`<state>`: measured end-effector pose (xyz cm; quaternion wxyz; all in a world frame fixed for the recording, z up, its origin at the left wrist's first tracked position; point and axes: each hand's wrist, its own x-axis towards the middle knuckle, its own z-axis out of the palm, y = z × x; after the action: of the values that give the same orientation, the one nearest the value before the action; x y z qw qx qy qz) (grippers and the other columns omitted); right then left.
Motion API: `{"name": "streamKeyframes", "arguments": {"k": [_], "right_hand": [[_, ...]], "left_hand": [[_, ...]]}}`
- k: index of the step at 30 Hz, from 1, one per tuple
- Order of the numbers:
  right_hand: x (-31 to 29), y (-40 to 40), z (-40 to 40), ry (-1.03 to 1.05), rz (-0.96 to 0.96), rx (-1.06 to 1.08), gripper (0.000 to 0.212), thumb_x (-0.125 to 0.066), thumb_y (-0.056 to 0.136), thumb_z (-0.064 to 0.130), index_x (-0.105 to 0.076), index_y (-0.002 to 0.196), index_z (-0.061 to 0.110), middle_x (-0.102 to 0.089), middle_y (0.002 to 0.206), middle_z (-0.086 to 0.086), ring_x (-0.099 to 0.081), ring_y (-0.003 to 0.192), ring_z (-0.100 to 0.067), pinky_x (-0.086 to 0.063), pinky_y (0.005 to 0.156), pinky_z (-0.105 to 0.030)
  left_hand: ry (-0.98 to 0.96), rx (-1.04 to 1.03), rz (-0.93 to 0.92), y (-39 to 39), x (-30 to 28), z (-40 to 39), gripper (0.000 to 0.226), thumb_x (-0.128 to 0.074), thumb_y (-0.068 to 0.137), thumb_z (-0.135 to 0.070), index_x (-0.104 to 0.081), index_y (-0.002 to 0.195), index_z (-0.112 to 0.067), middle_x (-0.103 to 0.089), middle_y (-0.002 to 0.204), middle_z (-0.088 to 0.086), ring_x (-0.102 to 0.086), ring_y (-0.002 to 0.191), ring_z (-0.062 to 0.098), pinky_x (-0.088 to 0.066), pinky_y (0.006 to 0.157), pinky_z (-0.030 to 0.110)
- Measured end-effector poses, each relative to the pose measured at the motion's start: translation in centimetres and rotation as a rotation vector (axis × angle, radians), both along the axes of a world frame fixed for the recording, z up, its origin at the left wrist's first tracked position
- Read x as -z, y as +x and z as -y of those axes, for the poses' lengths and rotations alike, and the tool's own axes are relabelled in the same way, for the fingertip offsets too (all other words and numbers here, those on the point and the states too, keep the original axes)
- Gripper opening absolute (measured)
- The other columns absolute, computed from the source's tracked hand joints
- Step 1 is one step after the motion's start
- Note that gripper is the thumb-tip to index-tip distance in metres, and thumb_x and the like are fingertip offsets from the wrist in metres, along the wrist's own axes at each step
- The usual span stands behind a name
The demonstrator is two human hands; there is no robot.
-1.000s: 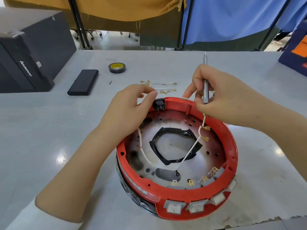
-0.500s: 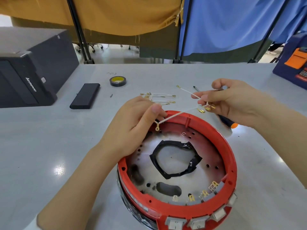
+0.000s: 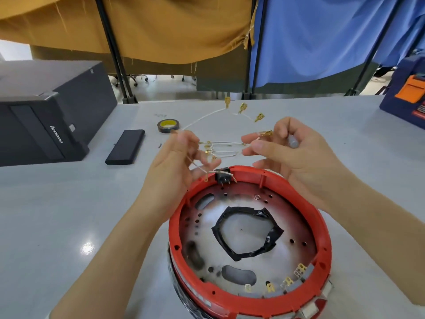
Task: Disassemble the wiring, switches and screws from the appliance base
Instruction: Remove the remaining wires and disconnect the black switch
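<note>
The red appliance base (image 3: pixel 230 298) lies open-side up at the near table edge, with a black-taped hole in its metal plate. A black switch (image 3: pixel 222 176) sits in the far rim, and white rocker switches (image 3: pixel 309 310) line the near rim. My left hand (image 3: pixel 170 166) grips a white wire harness (image 3: pixel 202 117) that rises clear of the base, its brass terminals (image 3: pixel 242 107) hanging in the air. My right hand (image 3: pixel 296 162) pinches one brass terminal (image 3: pixel 266 134) of it, with a screwdriver shaft (image 3: pixel 292 142) tucked under its fingers.
Loose removed wires (image 3: pixel 222 148) lie on the table beyond the base. A tape roll (image 3: pixel 168 125), a black flat case (image 3: pixel 126 147) and a black computer tower (image 3: pixel 41 125) stand at the left. A blue-and-orange box (image 3: pixel 407 100) is at the far right.
The wire that ran inside the base has come out and is lifted above the table between both hands. The hands rose and moved apart; the screwdriver dropped from upright into the right palm.
</note>
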<state>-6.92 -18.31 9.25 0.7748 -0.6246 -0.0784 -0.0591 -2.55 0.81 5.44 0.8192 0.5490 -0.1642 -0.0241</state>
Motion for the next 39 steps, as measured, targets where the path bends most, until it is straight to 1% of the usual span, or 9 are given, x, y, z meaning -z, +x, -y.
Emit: {"name": "streamKeyframes", "arguments": {"k": [6,12,16,19,22,25,28,34,39], "right_hand": [[0.7,0.4,-2.2,-0.073,0.027,0.194,0.036,-0.060,0.090,0.001,-0.035,0.071,0.017,-0.075,0.087,-0.007,-0.070,0.067,-0.018,-0.047,0.050,-0.017],[0.5,0.4,-3.2,-0.152,0.060,0.112,0.041,-0.065,0.087,0.004,-0.033,0.066,0.018,-0.076,0.082,-0.004,-0.064,0.059,-0.006,-0.040,0.042,-0.012],[0.6,1.2,-2.9,-0.279,0.066,0.189,0.041,-0.071,0.083,0.011,-0.034,0.067,0.019,-0.074,0.087,-0.012,-0.069,0.077,-0.010,-0.049,0.054,-0.021],[1.2,1.1,-2.5,-0.746,0.386,0.490,0.044,-0.077,0.077,0.025,-0.034,0.075,0.035,-0.067,0.105,-0.009,-0.057,0.105,-0.013,-0.040,0.082,-0.010],[1.6,0.5,-2.4,-1.097,0.827,0.359,0.040,-0.078,0.076,0.026,-0.040,0.085,0.033,-0.068,0.097,-0.005,-0.051,0.111,-0.021,-0.040,0.092,-0.028],[2.4,0.9,-2.4,-1.386,0.921,0.279,0.022,-0.072,0.076,0.018,-0.052,0.082,0.015,-0.066,0.081,0.001,-0.060,0.099,-0.029,-0.046,0.076,-0.044],[2.5,1.4,-2.4,-1.378,0.858,0.280,0.021,-0.073,0.075,0.003,-0.054,0.079,0.009,-0.061,0.074,-0.002,-0.056,0.082,-0.027,-0.048,0.064,-0.044],[2.1,1.3,-2.7,-1.339,0.856,0.249,0.049,-0.078,0.072,0.009,-0.035,0.092,0.023,-0.061,0.096,-0.008,-0.055,0.082,-0.027,-0.050,0.054,-0.037],[2.0,1.9,-2.2,-1.373,0.786,0.197,0.047,-0.072,0.078,0.013,-0.029,0.080,0.029,-0.045,0.066,0.007,-0.043,0.060,-0.020,-0.042,0.047,-0.035]], "left_hand": [[0.113,0.197,-0.052,0.3,0.9,-0.7,0.034,-0.045,0.092,-0.029,-0.064,0.117,-0.015,-0.068,0.119,0.002,-0.061,0.116,0.016,-0.050,0.095,0.026],[0.254,0.374,-0.054,-0.2,0.8,-0.7,0.035,-0.049,0.090,-0.029,-0.062,0.120,-0.017,-0.070,0.116,0.006,-0.064,0.111,0.021,-0.051,0.094,0.026],[0.310,0.323,-0.023,-0.4,0.7,-0.5,0.026,-0.052,0.090,-0.025,-0.065,0.112,-0.017,-0.073,0.105,0.007,-0.069,0.101,0.020,-0.054,0.082,0.021],[0.262,0.234,-0.047,-0.3,1.0,-0.2,0.023,-0.045,0.099,-0.018,-0.065,0.110,-0.013,-0.074,0.102,0.008,-0.070,0.099,0.021,-0.055,0.085,0.025],[0.221,0.180,-0.081,-0.2,1.1,-0.2,0.026,-0.045,0.100,-0.016,-0.067,0.110,-0.007,-0.072,0.107,0.012,-0.067,0.105,0.024,-0.049,0.099,0.036],[0.162,0.169,-0.104,-0.3,0.9,-0.4,0.027,-0.043,0.100,-0.012,-0.066,0.114,-0.004,-0.071,0.109,0.016,-0.067,0.106,0.026,-0.051,0.096,0.036],[0.099,0.160,-0.171,-0.3,0.6,-0.5,0.026,-0.045,0.098,-0.009,-0.063,0.116,-0.003,-0.071,0.106,0.018,-0.069,0.100,0.027,-0.054,0.090,0.031],[0.167,0.112,-0.213,-0.4,0.7,-0.3,0.027,-0.050,0.096,-0.007,-0.060,0.120,-0.001,-0.070,0.108,0.020,-0.068,0.102,0.031,-0.050,0.098,0.041],[0.228,0.099,-0.195,-0.5,0.6,-0.1,0.031,-0.053,0.095,-0.007,-0.056,0.125,-0.005,-0.072,0.106,0.015,-0.069,0.100,0.028,-0.051,0.097,0.039]]}}
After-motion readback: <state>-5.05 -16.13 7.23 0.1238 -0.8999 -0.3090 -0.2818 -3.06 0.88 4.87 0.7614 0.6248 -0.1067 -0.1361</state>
